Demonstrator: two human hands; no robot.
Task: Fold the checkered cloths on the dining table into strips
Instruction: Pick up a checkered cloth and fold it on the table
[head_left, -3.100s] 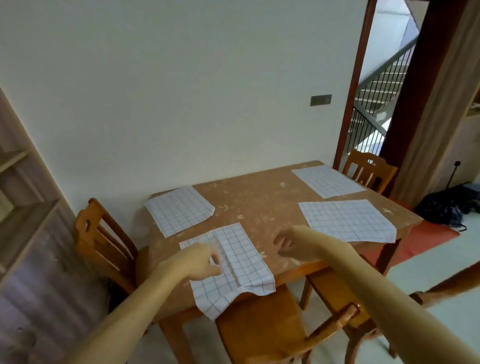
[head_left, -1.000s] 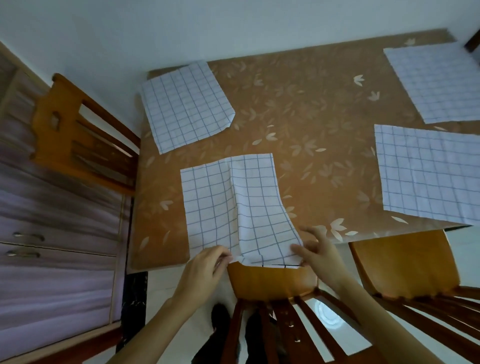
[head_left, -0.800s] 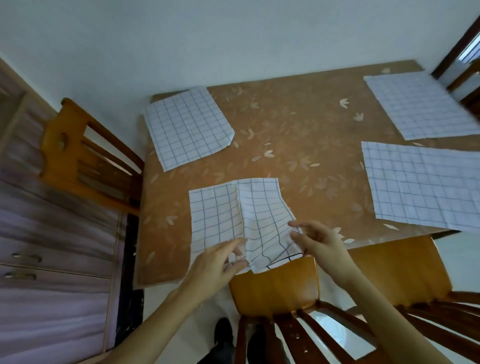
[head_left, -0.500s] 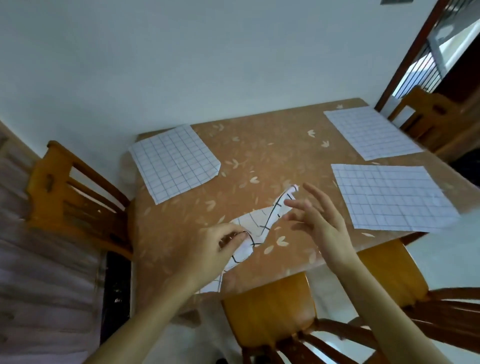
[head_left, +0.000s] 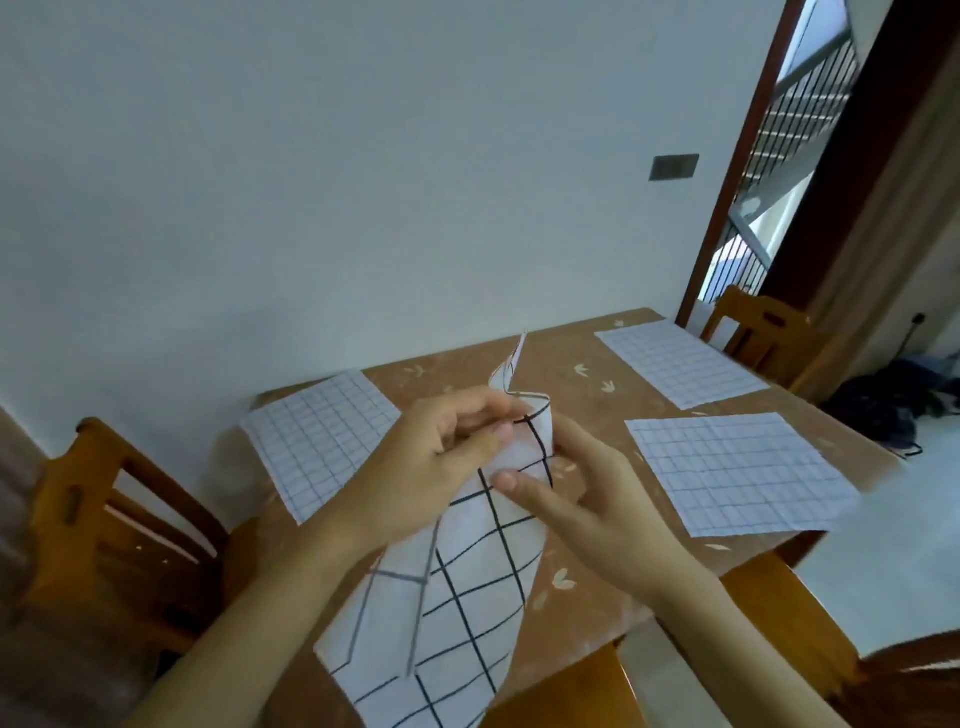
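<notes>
A white cloth with a dark checked grid (head_left: 457, 613) hangs lifted off the brown dining table (head_left: 566, 384), close to the camera. My left hand (head_left: 431, 457) pinches its upper edge between thumb and fingers. My right hand (head_left: 576, 493) grips the same upper part from the right, thumb on the front. One corner of the cloth sticks up above my hands. Three more checkered cloths lie flat on the table: one at the back left (head_left: 322, 436), one at the back right (head_left: 675, 361) and one at the right front (head_left: 732, 473).
A wooden chair (head_left: 98, 525) stands at the table's left end, another (head_left: 758, 332) at the far right by a doorway with a stair railing. A chair seat (head_left: 779, 618) sits below the table's near edge. A white wall runs behind the table.
Both hands have raised the near cloth off the table and brought it up close to the camera, gathered at its top. The view tilted up from the tabletop toward the wall.
</notes>
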